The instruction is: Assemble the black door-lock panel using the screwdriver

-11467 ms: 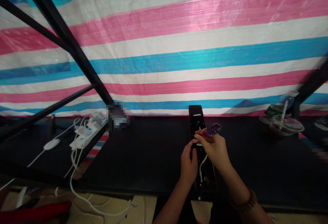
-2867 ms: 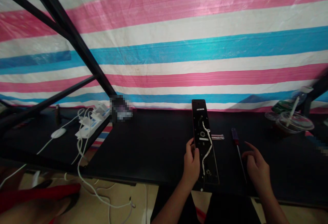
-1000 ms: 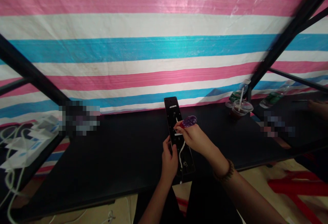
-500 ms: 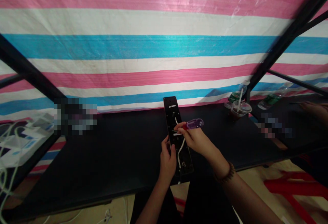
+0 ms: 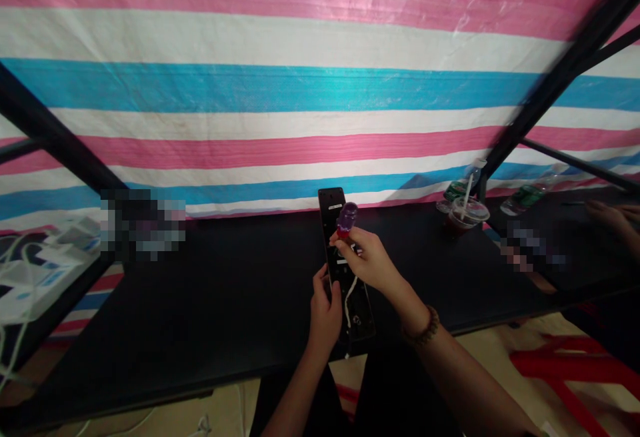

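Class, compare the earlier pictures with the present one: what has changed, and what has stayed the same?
About three seconds ago the screwdriver lay on the table; now the right hand has picked it up and brought it left over the black panel. Its handle has swung from leaning right to pointing up. The left hand still holds the panel's left edge.

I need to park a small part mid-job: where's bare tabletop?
Widest: tabletop left of the left hand. Smaller: between right hand and cup. Crowded: black panel, with both hands and screwdriver; right back corner, with cup and bottle.
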### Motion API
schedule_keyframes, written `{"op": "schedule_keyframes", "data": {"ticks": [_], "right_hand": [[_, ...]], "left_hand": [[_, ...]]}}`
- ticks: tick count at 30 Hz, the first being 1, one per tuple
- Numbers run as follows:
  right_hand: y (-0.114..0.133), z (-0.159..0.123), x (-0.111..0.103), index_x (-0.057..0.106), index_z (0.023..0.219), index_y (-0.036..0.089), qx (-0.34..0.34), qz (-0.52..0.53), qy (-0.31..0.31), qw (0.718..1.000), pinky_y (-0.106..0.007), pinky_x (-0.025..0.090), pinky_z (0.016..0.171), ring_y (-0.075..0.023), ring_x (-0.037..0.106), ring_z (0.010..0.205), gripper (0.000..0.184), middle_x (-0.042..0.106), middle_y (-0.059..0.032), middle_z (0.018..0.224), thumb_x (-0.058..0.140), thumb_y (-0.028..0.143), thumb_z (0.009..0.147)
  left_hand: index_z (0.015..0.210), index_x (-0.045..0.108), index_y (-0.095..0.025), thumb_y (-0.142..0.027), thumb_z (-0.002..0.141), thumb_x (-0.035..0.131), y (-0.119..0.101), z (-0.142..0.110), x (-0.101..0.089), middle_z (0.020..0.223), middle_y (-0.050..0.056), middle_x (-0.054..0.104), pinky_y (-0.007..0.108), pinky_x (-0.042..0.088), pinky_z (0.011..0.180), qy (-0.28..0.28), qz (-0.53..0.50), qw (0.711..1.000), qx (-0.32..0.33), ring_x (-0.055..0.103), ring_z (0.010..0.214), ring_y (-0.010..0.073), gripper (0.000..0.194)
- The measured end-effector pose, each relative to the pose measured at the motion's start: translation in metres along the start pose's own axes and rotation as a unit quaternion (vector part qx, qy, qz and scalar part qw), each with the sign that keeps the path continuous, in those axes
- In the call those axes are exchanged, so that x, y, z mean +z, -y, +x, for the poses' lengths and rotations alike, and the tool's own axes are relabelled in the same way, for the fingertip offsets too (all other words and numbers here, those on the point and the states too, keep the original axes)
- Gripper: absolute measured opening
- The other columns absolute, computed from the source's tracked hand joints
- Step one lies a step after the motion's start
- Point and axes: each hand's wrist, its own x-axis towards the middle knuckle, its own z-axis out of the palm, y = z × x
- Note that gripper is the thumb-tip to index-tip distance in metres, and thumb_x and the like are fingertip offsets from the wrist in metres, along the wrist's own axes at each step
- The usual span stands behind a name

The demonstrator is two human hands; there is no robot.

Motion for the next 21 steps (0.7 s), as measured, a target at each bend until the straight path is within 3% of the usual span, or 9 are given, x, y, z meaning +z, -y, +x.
{"op": "schedule_keyframes", "data": {"ticks": [3,6,10,12,17,21], "right_hand": [[-0.002,0.000,0.004,0.074,0.081,0.022,0.003,0.006,-0.044,0.999,-0.029,0.054,0.073,-0.0192,0.068,0.081,0.016,0.071,-0.0054,0.088,0.067,0.032,0.091],[-0.003,0.001,0.005,0.075,0.085,0.022,0.020,0.007,-0.071,0.997,-0.031,0.054,0.074,-0.0205,0.068,0.082,0.010,0.072,-0.0056,0.088,0.070,0.030,0.088],[-0.004,-0.002,0.004,0.073,0.099,0.022,0.019,0.018,-0.038,0.999,-0.034,0.054,0.085,-0.0208,0.068,0.094,0.019,0.073,-0.0066,0.100,0.054,0.026,0.097],[-0.006,-0.003,0.005,0.070,0.102,0.022,0.019,0.030,-0.036,0.999,-0.033,0.054,0.084,-0.0192,0.068,0.090,0.022,0.072,-0.0063,0.098,0.049,0.025,0.099],[-0.007,-0.002,0.013,0.074,0.088,0.021,0.016,0.030,-0.079,0.996,-0.030,0.055,0.074,-0.0192,0.067,0.082,0.013,0.069,-0.0057,0.090,0.065,0.030,0.091],[-0.006,-0.004,0.013,0.075,0.094,0.022,0.056,0.069,-0.084,0.992,-0.030,0.057,0.072,-0.0201,0.071,0.078,0.012,0.074,-0.0056,0.090,0.067,0.030,0.090]], "left_hand": [[0.138,0.044,-0.020,-0.045,0.098,0.048,0.000,0.000,0.000,0.117,0.012,0.068,0.039,0.054,0.091,-0.003,-0.001,1.000,-0.003,0.069,0.106,0.0235,0.047],[0.138,0.044,-0.020,-0.045,0.098,0.048,0.000,0.000,0.000,0.118,0.012,0.068,0.039,0.054,0.091,0.000,-0.003,1.000,-0.007,0.069,0.105,0.0237,0.048],[0.137,0.044,-0.020,-0.045,0.098,0.049,0.000,0.000,0.000,0.117,0.012,0.068,0.039,0.054,0.090,-0.002,-0.004,1.000,-0.008,0.070,0.103,0.0234,0.048],[0.137,0.045,-0.020,-0.046,0.097,0.049,0.000,0.000,0.000,0.116,0.012,0.069,0.039,0.054,0.090,-0.004,-0.005,1.000,-0.006,0.070,0.102,0.0230,0.048],[0.137,0.046,-0.021,-0.046,0.097,0.051,-0.002,-0.001,-0.001,0.113,0.010,0.070,0.038,0.055,0.088,-0.009,-0.004,1.000,-0.003,0.071,0.100,0.0227,0.048],[0.137,0.046,-0.021,-0.045,0.097,0.052,0.001,-0.001,-0.001,0.114,0.010,0.070,0.038,0.055,0.088,-0.009,-0.010,1.000,-0.008,0.071,0.099,0.0227,0.047]]}}
